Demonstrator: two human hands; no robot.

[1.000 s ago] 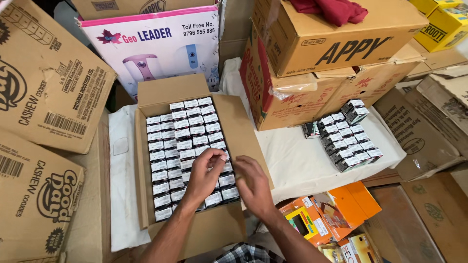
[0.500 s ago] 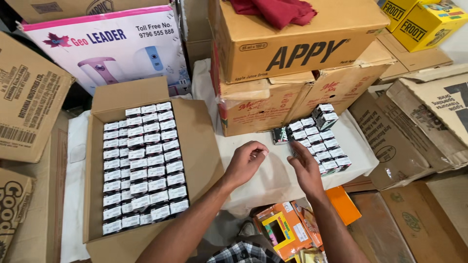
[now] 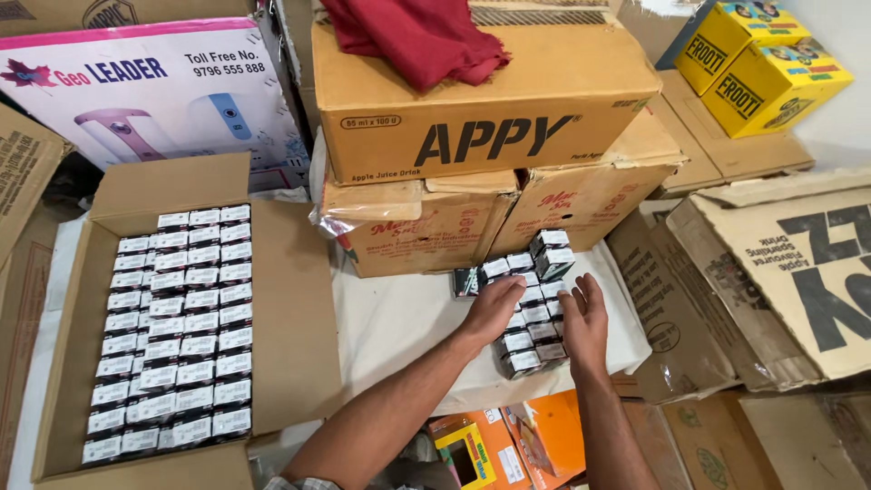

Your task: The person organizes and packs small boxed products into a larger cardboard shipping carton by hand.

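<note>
A cluster of several small dark cartons with white tops stands on a white cloth. My left hand rests with its fingers against the left side of the cluster. My right hand is flat against the cluster's right side, fingers apart. Neither hand has lifted a carton. To the left, an open cardboard box holds several rows of the same small cartons, packed upright.
Stacked brown cardboard boxes stand just behind the cluster, with a red cloth on top. Yellow cartons sit at the far right, flattened cardboard to the right, orange packs near my arms.
Both hands left the open box on the left and moved right to the loose cluster of cartons. The camera view swung right with them.
</note>
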